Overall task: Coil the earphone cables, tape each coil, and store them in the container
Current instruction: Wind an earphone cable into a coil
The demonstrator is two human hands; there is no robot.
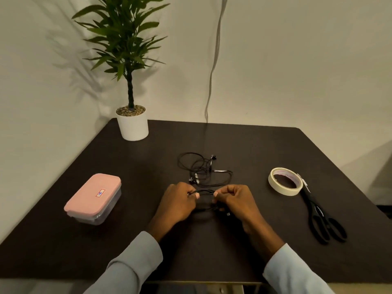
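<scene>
Earphone coil (205, 200) hangs stretched between both hands over the table (254, 149) near its 6 o'clock edge, its long axis running 9 to 3 o'clock. The left hand (178, 201) pinches the 9 o'clock end, the right hand (234, 200) the 3 o'clock end, fingers curled round the strands. Tape (285, 181) lies toward 2 o'clock, nearer the right hand, scissors (322, 217) beside it. A loose earphone tangle (204, 168) waits at 12 o'clock. The closed container (93, 196) sits at 9 o'clock.

A potted plant (132, 85) stands at the dark table's (254, 149) far left corner (white pot); a grey cable (214, 60) hangs down the wall.
</scene>
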